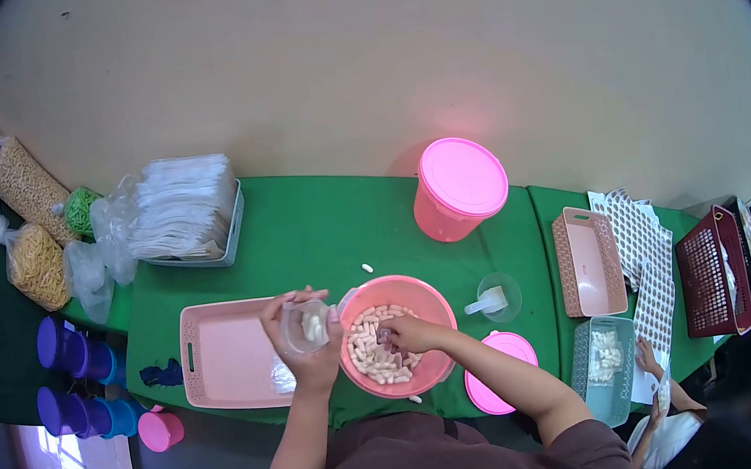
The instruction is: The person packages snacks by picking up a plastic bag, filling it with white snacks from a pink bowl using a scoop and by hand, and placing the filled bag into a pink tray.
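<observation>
Capsules in pink bowl lie directly under right hand, fingers pinching into pile; left hand grips clear cup just left of bowl rim, nearer tray

- Left hand held a clear cup beside the pink bowl.
- Right hand reached into the capsules.
- Pink tray lay on the green desk.
</observation>
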### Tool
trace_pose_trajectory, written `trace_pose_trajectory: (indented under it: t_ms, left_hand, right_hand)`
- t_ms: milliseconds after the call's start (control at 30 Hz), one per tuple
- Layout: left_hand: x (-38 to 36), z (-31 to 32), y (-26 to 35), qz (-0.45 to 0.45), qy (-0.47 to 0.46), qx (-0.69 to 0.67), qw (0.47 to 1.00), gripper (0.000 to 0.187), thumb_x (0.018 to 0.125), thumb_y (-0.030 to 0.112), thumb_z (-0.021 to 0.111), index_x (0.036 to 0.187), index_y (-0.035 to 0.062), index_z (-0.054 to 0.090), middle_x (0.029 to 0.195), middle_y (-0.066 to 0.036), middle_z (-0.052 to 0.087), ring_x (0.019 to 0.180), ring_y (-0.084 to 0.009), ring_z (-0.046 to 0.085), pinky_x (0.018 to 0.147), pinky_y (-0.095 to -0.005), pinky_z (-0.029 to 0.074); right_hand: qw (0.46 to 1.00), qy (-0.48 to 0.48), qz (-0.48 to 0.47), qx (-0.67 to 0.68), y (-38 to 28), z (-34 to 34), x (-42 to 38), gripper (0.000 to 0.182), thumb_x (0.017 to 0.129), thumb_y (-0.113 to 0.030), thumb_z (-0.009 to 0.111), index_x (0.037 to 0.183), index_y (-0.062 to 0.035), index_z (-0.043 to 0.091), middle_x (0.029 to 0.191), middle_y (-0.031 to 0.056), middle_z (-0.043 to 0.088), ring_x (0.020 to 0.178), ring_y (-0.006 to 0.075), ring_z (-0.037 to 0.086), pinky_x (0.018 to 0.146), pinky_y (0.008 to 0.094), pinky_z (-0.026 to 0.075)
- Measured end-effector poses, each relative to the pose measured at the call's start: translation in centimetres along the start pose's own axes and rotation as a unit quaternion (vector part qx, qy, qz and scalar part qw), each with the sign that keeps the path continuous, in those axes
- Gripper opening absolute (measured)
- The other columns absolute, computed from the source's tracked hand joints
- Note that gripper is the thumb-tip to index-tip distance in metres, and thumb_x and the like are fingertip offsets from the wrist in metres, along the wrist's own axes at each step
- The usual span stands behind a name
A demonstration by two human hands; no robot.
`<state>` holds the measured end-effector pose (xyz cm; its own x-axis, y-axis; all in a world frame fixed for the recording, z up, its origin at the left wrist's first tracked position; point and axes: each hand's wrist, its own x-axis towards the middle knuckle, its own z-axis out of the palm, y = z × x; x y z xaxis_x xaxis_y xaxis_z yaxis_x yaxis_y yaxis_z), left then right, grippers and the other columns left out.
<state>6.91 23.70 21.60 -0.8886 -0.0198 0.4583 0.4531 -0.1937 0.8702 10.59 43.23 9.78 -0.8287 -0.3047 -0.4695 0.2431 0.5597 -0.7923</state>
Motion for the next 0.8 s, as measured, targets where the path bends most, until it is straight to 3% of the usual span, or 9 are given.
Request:
trace_pose_trajectory:
  t_ms: [100, 267, 433, 700, 733, 800]
  left_hand:
    - [0.7, -1.2, 0.3, 0.01, 0.018, 0.015, 1.0, 0.05, 0.081, 0.005, 0.067, 0.12, 0.0059, 0.035, 0.1, -0.009, 0.054, 0.097, -0.021, 0.058, 0.103, -0.0433, 0.038]
    - [1.0, -2.1, 0.1, -0.007, 0.04, 0.05, 0.998, 0.049, 0.08, 0.0, 0.065, 0.119, 0.0043, 0.037, 0.101, -0.009, 0.054, 0.098, -0.0209, 0.058, 0.1, -0.0392, 0.041]
    - [0.8, -2.1, -0.3, -0.045, 0.038, 0.055, 0.997, 0.051, 0.078, -0.005, 0.065, 0.12, 0.0048, 0.038, 0.101, -0.01, 0.054, 0.098, -0.0203, 0.058, 0.094, -0.0353, 0.044]
    - [0.6, -1.7, 0.5, -0.061, -0.123, 0.203, 0.97, 0.052, 0.068, -0.003, 0.07, 0.114, 0.0066, 0.049, 0.1, -0.011, 0.059, 0.096, -0.0203, 0.059, 0.083, -0.0336, 0.048]
    - [0.5, -1.6, 0.8, -0.083, -0.154, 0.236, 0.956, 0.054, 0.066, 0.006, 0.074, 0.114, 0.0071, 0.05, 0.101, -0.01, 0.062, 0.101, -0.0292, 0.058, 0.094, -0.0403, 0.044]
    - [0.5, -1.1, 0.6, -0.034, -0.203, 0.277, 0.939, 0.052, 0.067, 0.008, 0.074, 0.114, 0.0073, 0.05, 0.102, -0.011, 0.06, 0.101, -0.0313, 0.057, 0.097, -0.0431, 0.041]
  right_hand:
    - [0.999, -0.009, -0.017, 0.047, 1.2, 0.3, 0.5, 0.019, 0.094, -0.005, 0.044, 0.108, -0.0016, 0.056, 0.088, 0.0099, 0.064, 0.077, 0.0169, 0.065, 0.063, 0.0322, 0.054]
    - [0.954, 0.036, 0.064, 0.291, 0.6, -0.6, -0.9, 0.022, 0.096, -0.013, 0.048, 0.112, 0.0011, 0.053, 0.094, 0.0127, 0.065, 0.075, 0.0171, 0.066, 0.066, 0.0288, 0.055]
    - [0.928, 0.088, 0.053, 0.359, -0.5, -0.7, -3.7, 0.028, 0.097, -0.019, 0.051, 0.114, 0.003, 0.051, 0.095, 0.0134, 0.065, 0.078, 0.0181, 0.066, 0.07, 0.0289, 0.056]
    - [0.849, 0.201, -0.019, 0.489, -3.6, -4.0, -9.7, 0.027, 0.097, -0.02, 0.051, 0.111, 0.0039, 0.053, 0.095, 0.0155, 0.065, 0.08, 0.0201, 0.067, 0.073, 0.0306, 0.056]
    - [0.834, 0.227, -0.041, 0.502, -4.1, -4.6, -10.7, 0.026, 0.097, -0.019, 0.051, 0.11, 0.0034, 0.053, 0.093, 0.0149, 0.065, 0.08, 0.0204, 0.067, 0.073, 0.031, 0.057]
    - [0.817, 0.255, -0.064, 0.514, -5.6, -5.7, -12.7, 0.025, 0.097, -0.019, 0.051, 0.109, 0.0029, 0.054, 0.092, 0.0144, 0.065, 0.079, 0.0208, 0.068, 0.073, 0.0314, 0.057]
